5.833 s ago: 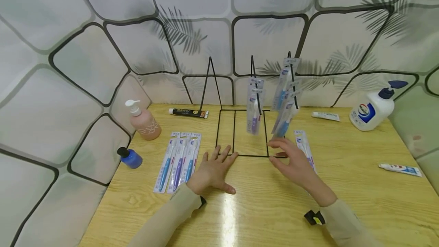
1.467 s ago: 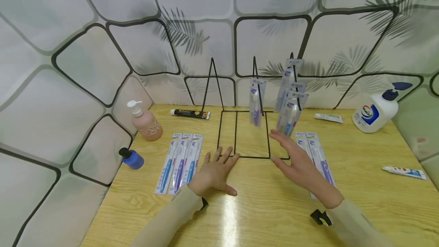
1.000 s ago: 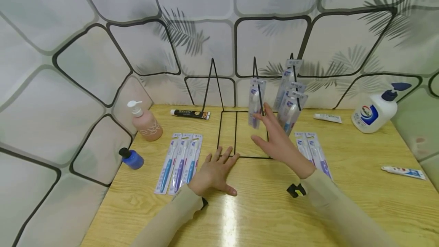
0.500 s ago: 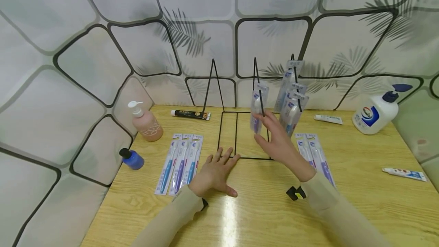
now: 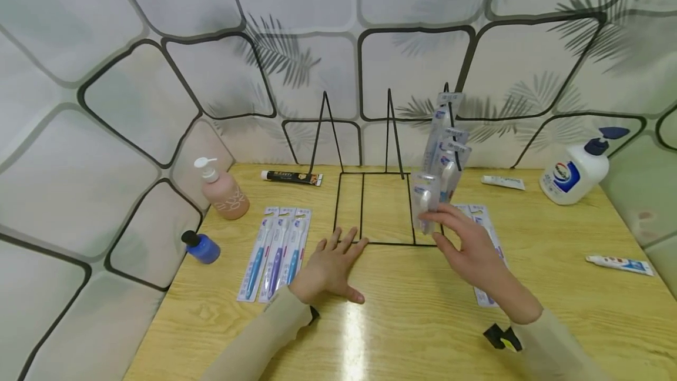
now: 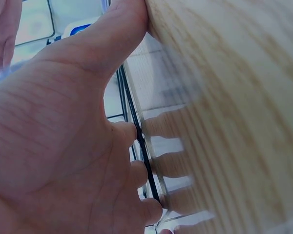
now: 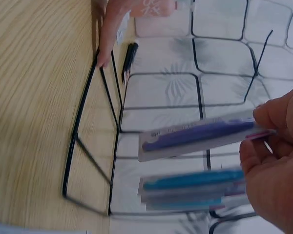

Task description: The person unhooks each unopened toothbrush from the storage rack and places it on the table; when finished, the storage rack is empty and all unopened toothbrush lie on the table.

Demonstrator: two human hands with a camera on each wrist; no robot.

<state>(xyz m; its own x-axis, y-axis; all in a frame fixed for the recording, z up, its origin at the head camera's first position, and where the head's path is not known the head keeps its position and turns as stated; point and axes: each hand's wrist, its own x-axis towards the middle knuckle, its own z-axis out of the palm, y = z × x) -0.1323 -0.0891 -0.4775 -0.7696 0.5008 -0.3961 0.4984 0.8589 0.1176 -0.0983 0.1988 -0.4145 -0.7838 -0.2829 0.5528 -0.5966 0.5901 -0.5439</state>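
My right hand (image 5: 473,249) pinches a packaged purple toothbrush (image 5: 425,201) between thumb and fingers, in front of the rack's right side. In the right wrist view the purple handle of this toothbrush (image 7: 200,135) lies across in its clear pack. My left hand (image 5: 330,266) lies with fingers spread, its fingertips on the front bar of the black wire rack (image 5: 388,243). Several packaged toothbrushes (image 5: 446,157) hang on the rack's right prong. The middle prong (image 5: 389,128) and left prong (image 5: 324,128) bear nothing.
Three packaged toothbrushes (image 5: 275,254) lie left of the rack; more packs (image 5: 483,216) lie partly behind my right hand. Around them stand a pink pump bottle (image 5: 224,193), blue bottle (image 5: 203,247) and white pump bottle (image 5: 573,172). Toothpaste tubes (image 5: 292,177) lie about the table.
My right hand has taken the purple toothbrush off the middle prong and moved it right and toward me. Earlier, another pack also left that prong and a second appeared on the right. My left hand stays put.
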